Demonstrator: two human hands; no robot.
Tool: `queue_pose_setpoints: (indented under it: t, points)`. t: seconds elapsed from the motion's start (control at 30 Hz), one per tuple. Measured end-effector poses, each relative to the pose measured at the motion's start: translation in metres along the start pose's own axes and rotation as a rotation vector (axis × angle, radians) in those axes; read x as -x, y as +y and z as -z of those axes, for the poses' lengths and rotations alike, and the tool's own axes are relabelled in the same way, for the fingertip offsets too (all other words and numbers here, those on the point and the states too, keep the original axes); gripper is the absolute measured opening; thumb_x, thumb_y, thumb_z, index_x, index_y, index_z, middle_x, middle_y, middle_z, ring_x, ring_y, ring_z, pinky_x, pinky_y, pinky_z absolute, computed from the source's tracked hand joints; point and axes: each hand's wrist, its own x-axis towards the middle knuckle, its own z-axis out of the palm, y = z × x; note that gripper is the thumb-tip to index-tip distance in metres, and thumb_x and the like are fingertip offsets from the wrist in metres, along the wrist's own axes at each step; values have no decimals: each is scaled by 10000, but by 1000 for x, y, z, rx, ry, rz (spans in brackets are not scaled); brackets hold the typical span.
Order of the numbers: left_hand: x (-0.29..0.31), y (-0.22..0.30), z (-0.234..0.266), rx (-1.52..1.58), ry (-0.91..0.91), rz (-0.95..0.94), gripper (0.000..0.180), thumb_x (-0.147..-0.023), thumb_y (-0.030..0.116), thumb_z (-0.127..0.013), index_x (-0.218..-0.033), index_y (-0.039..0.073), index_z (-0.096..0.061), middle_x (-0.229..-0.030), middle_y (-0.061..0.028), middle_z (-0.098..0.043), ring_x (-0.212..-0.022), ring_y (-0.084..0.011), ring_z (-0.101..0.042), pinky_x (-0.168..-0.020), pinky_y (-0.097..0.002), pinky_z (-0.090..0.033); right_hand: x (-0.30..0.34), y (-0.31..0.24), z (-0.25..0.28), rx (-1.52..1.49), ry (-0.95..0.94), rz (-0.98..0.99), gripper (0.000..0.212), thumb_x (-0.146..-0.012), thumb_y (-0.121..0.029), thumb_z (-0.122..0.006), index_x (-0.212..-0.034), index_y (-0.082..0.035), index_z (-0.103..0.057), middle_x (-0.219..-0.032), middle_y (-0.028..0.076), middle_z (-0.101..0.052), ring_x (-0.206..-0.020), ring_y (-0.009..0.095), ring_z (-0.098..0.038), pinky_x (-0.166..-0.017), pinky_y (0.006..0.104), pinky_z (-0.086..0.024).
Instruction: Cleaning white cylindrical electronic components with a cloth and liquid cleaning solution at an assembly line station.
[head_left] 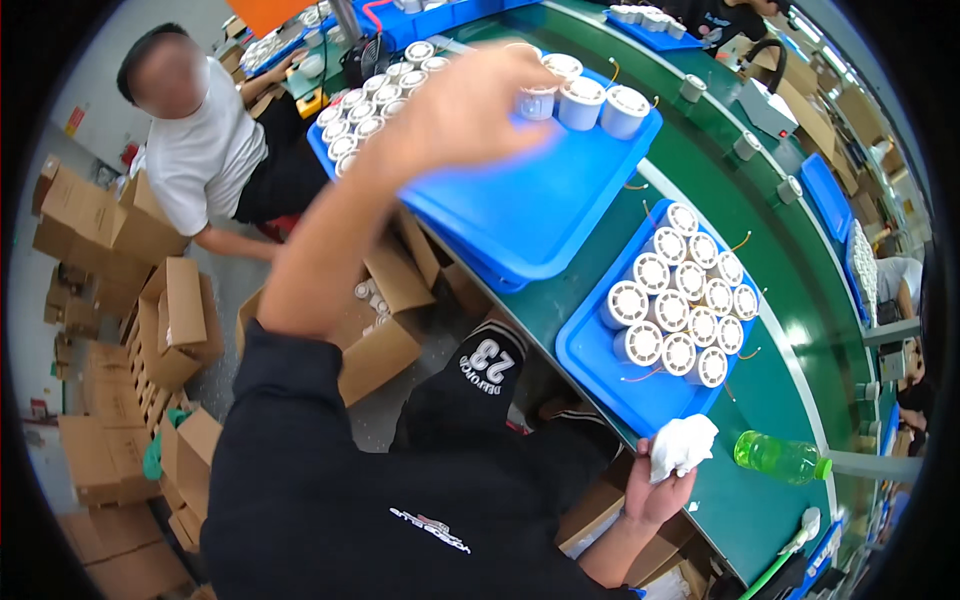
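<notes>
Wondering what step this is. The left hand (462, 112) is out over the upper blue tray (520, 225), fingers right at a round white unit (537, 105). Anyone got a read?

Handling the units one at a time, I'd guess. That one's toward the tray's far edge, in a row with a couple more, and a tight bunch of them fills the left side.

Is it actually gripped though?

Can't tell tbh. The hand's blurry and hides part of the unit, so the grip could be clamped on it or just touching. Same for whether the unit's lifted or standing on the tray.

And the right hand (655, 495)?

Easy one: that grip is closed round a crumpled white cloth (684, 446), by the near end of the lower blue tray (588, 340). No idea if the cloth belongs to this step.

So what does the next move call for?

Imo a steady hold on the unit's side without knocking its neighbours or snagging the thin wires (612, 72). I'd also mind the green bottle (780, 458) lying on the desk (600, 262) just beside the cloth.
</notes>
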Motion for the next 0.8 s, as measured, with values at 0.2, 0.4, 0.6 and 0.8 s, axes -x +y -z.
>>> queue_pose_setpoints:
  t: [0.2,0.4,0.6,0.8]
  points:
    - [-57,-162,-25,-230,-518,339,523,-707,333,-788,-1117,27,-680,-985,-139,-682,-937,-269,-658,-831,-373,-507,-17,23,-47,-66,54,-26,364,-997,-286,-326,-1220,-89,-536,-1072,73,-615,-898,234,-552,-763,411,-414]
    - [-70,-153,-24,-196,-634,452,408,-660,336,-794,-895,12,-718,-781,-110,-675,-727,-218,-637,-660,-359,-494,-21,44,-61,-145,1,-57,406,-1001,-325,-356,-1293,-84,-502,-1170,93,-598,-958,267,-572,-772,441,-433]
    - [-22,-130,37,26,-246,407,463,-636,350,-831,-926,9,-715,-767,-72,-650,-686,-174,-603,-626,-324,-484,-21,50,-67,-175,-126,-93,479,-993,-371,-415,-1373,-79,-436,-1263,116,-574,-1025,297,-595,-777,467,-468]
    - [44,-5,5,778,40,253,519,-631,175,-883,-1074,-10,-685,-875,-17,-613,-761,-60,-555,-686,-203,-466,-42,37,-122,364,-236,446,581,-890,-63,-550,-1417,-2,-315,-1359,225,-477,-1206,376,-538,-989,465,-459]
